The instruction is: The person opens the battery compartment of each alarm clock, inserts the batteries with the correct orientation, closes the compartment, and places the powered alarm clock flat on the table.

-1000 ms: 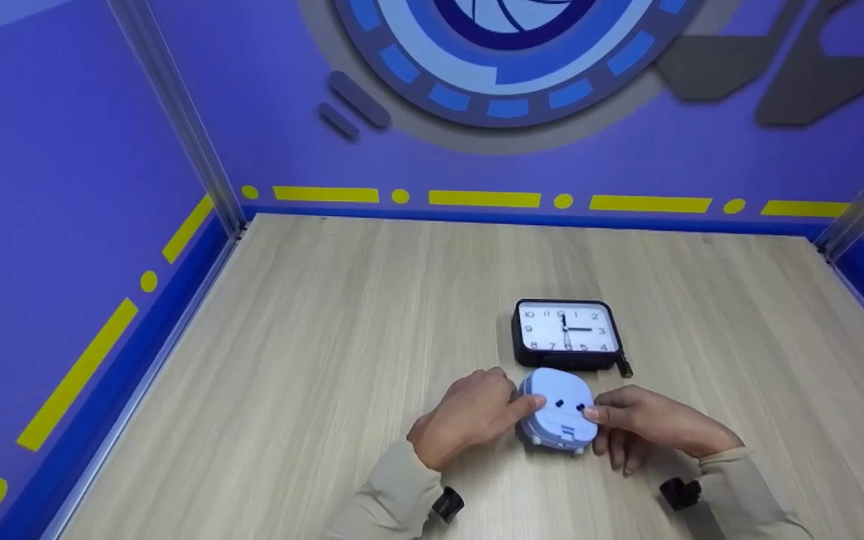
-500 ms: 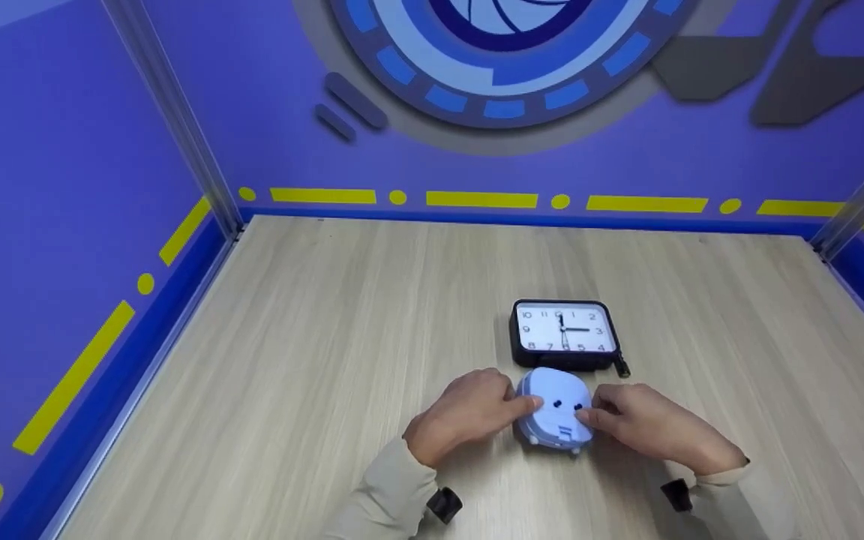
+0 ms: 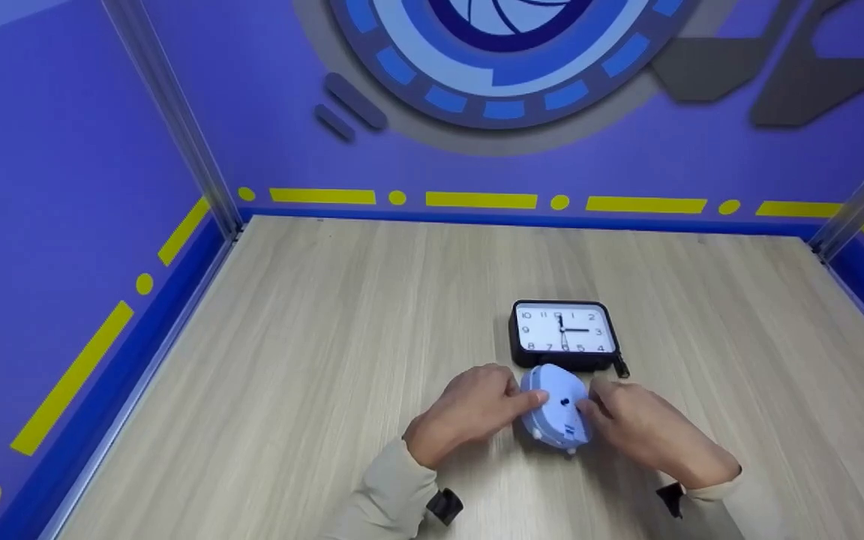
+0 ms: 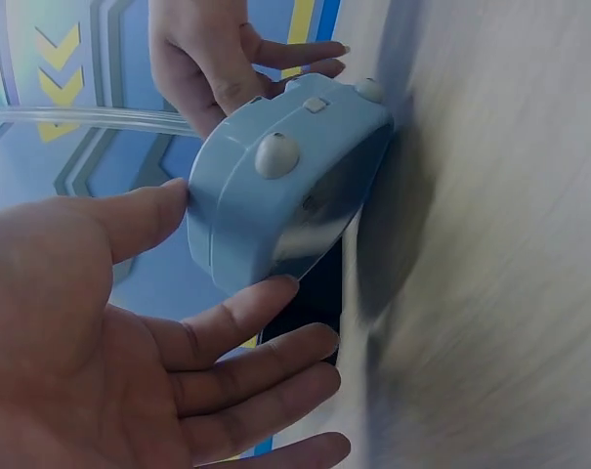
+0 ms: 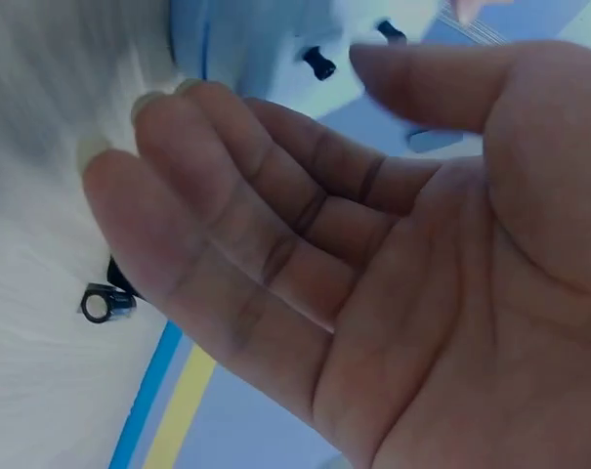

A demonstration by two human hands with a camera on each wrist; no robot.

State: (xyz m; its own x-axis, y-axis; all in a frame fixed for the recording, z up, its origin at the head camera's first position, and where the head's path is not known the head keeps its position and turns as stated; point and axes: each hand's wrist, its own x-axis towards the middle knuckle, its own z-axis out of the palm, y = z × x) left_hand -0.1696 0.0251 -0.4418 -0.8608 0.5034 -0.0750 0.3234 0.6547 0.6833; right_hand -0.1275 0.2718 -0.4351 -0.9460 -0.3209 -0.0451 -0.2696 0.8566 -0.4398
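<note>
A light-blue alarm clock (image 3: 556, 409) is tilted back-up over the table between the two hands. Its back carries small black knobs (image 5: 319, 63), and rounded white feet (image 4: 276, 155) stick out along its lower edge. The left hand (image 3: 469, 414) pinches its left side, thumb on the back and index fingertip at the front rim; the other fingers spread out below. From the right, the right hand (image 3: 649, 429) holds the opposite edge, thumb by a knob, the other fingers bent. The clock's glass front faces down and shows partly in the left wrist view.
A black rectangular clock (image 3: 563, 330) with a white dial lies face up just beyond the blue one. A small black cylinder (image 3: 622, 366) lies at its lower right corner. Blue panels (image 3: 432, 150) stand behind and beside the wooden table (image 3: 342, 315).
The blue alarm clock has tipped, its back turning toward the right. The right hand's fingers have drawn in at its edge, and its thumb covers one knob in the head view.
</note>
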